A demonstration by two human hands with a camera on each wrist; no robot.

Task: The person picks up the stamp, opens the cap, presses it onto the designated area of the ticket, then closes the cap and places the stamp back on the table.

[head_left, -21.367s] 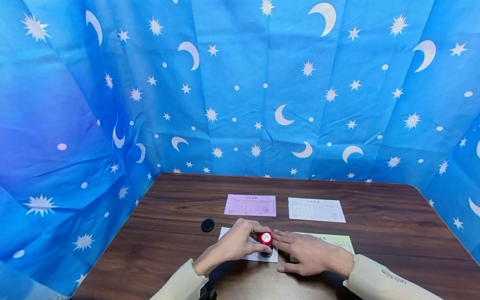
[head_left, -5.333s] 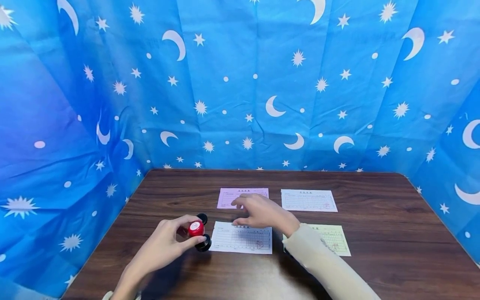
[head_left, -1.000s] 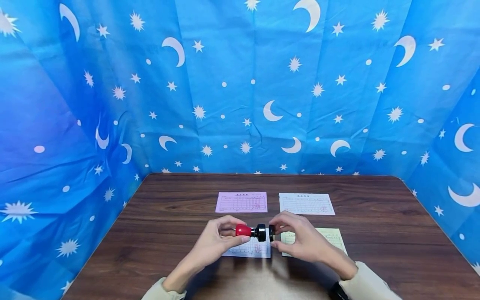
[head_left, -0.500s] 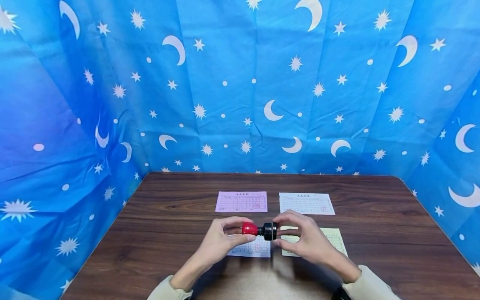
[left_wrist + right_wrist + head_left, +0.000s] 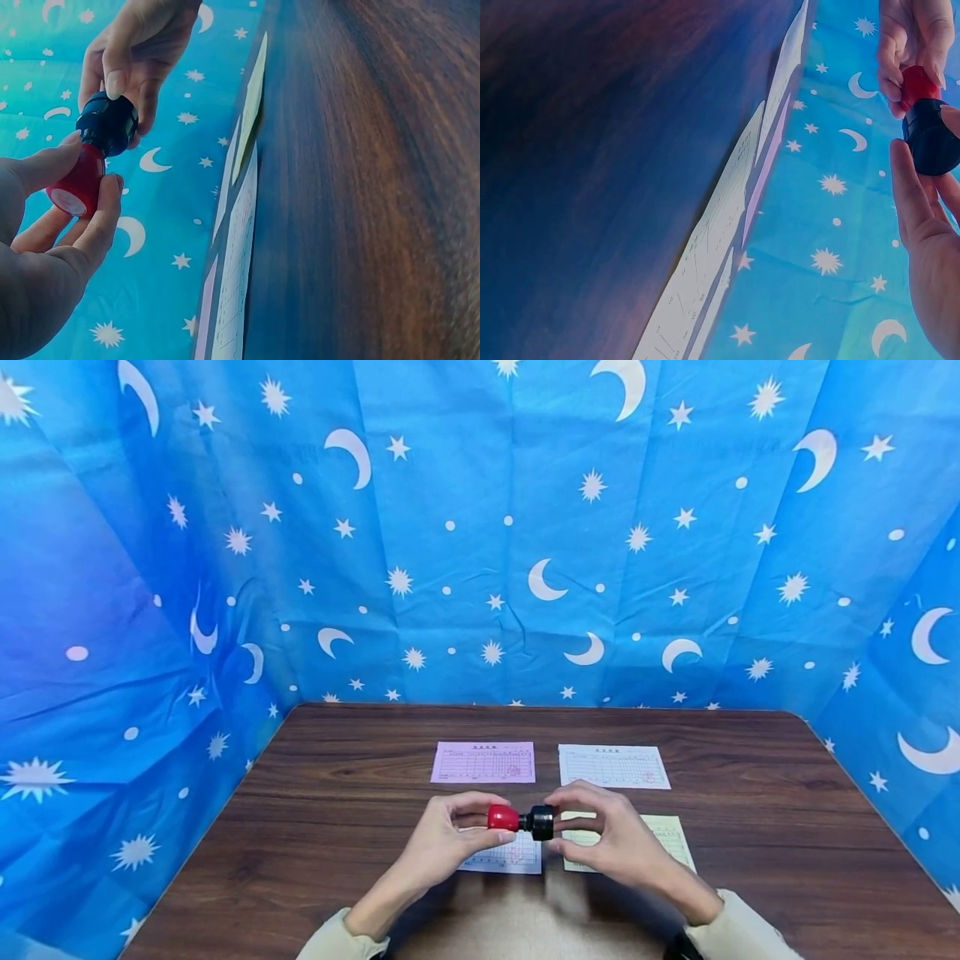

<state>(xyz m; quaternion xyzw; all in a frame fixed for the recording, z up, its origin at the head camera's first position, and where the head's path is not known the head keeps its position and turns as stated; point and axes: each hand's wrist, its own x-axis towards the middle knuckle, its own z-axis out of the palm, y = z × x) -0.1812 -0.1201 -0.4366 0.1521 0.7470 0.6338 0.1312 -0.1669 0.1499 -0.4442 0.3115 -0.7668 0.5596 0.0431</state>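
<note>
My left hand (image 5: pixel 435 839) holds a self-inking style stamp by its red handle (image 5: pixel 502 817), thumb below and fingers above. The stamp lies sideways in the air over the near white slip (image 5: pixel 501 858), its black head towards the right. My right hand (image 5: pixel 618 835) pinches the round black cap (image 5: pixel 931 146) that sits on the stamp's head, with no gap showing between them. In the left wrist view the white disc (image 5: pixel 68 202) on the handle's end faces the camera. The hands partly cover the near white slip and the yellow-green slip (image 5: pixel 670 835).
Farther back on the brown wooden table (image 5: pixel 360 752) lie a pink slip (image 5: pixel 480 764) and another white slip (image 5: pixel 611 768). Red stamp marks show on several slips. A blue curtain (image 5: pixel 465 568) with moons and stars hangs behind the table.
Earlier the stamp stood on the near white slip, with the cap lying on the table. One second ago cap and stamp were held apart; now they are joined, slightly farther right.
</note>
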